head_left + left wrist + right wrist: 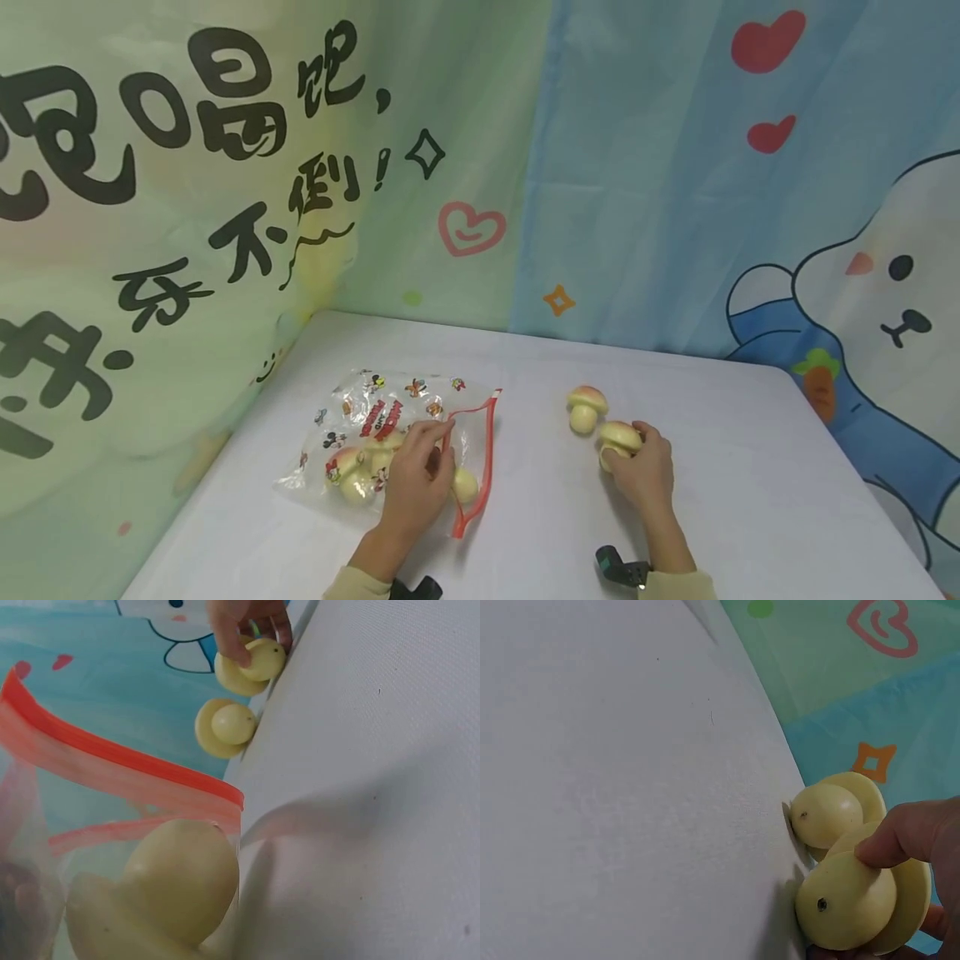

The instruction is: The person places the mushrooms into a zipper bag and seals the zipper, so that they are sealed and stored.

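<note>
My left hand (420, 479) pinches the upper edge of a clear zip bag (330, 425) with a red zipper and printed cartoon figures. Inside the bag are several toy mushrooms (356, 487); one pale stem (465, 485) lies close to the gaping mouth. My right hand (647, 471) grips another toy mushroom (619, 435), cream with a tan-tinted cap. In the right wrist view, the thumb presses where the held mushroom's stem (844, 904) meets its cap. Just beyond it, a loose mushroom (586, 408) with a pinkish cap stands on the table.
The white table (735, 483) reaches back to a printed cloth backdrop (622, 167) with lettering, hearts and a cartoon animal. Dark wrist camera mounts (622, 568) sit at both wrists, near the beige sleeves.
</note>
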The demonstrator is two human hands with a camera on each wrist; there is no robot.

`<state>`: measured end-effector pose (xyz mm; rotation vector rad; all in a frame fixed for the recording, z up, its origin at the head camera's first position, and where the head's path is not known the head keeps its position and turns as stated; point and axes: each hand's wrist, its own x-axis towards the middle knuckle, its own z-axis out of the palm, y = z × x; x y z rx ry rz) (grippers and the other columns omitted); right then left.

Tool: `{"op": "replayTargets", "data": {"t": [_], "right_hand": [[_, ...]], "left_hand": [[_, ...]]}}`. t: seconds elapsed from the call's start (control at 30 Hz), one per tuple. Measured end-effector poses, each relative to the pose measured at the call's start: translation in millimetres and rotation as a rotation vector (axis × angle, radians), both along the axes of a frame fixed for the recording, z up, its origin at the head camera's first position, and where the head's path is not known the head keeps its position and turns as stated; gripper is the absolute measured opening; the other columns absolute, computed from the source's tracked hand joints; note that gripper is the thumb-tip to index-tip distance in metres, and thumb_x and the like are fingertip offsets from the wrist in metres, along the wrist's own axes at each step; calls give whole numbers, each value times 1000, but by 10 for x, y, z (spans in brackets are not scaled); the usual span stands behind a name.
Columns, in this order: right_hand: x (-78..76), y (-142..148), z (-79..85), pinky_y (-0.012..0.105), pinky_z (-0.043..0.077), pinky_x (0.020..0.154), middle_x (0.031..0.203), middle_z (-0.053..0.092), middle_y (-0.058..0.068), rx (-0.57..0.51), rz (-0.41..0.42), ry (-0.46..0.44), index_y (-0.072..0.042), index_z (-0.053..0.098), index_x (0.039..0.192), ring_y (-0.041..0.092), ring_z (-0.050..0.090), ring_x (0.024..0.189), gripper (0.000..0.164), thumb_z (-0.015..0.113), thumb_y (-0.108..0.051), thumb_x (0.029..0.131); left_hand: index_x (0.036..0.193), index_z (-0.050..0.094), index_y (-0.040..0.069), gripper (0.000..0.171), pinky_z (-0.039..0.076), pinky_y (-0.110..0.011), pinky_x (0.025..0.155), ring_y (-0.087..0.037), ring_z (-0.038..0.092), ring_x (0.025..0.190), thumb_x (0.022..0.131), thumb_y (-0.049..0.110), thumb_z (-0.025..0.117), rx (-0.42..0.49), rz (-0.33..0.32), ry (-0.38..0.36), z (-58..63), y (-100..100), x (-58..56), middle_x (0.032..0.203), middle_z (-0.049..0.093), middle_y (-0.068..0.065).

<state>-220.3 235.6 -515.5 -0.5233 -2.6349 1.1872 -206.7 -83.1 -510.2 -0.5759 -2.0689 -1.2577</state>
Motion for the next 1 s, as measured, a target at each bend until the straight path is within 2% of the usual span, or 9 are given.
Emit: {"op": "replayTargets", "data": {"t": [0.17,0.27,0.47,0.67,0.77,1.0], "right_hand": [[49,-71,-22,51,38,90,131,41,29,-37,-12,33,6,36,142,38,44,110,72,62,-10,77],[76,-161,-3,45,42,88,134,39,27,-88,0,63,3,35,144,37,47,109,72,62,-8,78],[154,-328,61,32,48,78,139,37,24,-145,117,53,0,31,148,39,53,111,76,62,-6,80],[236,-589,69,37,50,84,137,43,18,-140,239,104,-5,37,146,35,54,111,73,66,-1,79],[270,-800,42,39,50,85,135,46,14,-124,303,162,-9,45,141,31,56,108,70,69,3,76],[357,-1188,-65,30,49,79,126,54,4,-55,421,331,-8,56,131,16,57,99,69,73,8,66]], "left_hand": [[119,66,6,36,43,-15,55,-3,48,66,84,-4,66,-1,-3,-28,12,-15,-2,106,61,-3],[119,66,5,36,44,-16,55,-5,48,66,85,-4,65,-4,-7,-18,9,-22,-17,106,61,-4],[118,66,4,35,44,-16,54,-4,48,65,84,-4,64,7,-9,-22,-21,-16,-23,105,61,-4],[119,66,5,35,44,-16,54,-5,48,65,85,-3,64,8,-11,-41,-23,-3,-3,106,61,-5],[119,66,4,35,44,-16,54,-5,48,66,84,-3,64,8,-8,-41,-15,-7,2,106,61,-5],[118,66,3,34,43,-15,56,-4,48,66,85,-4,63,10,-13,-33,0,-9,2,107,61,-4]]}}
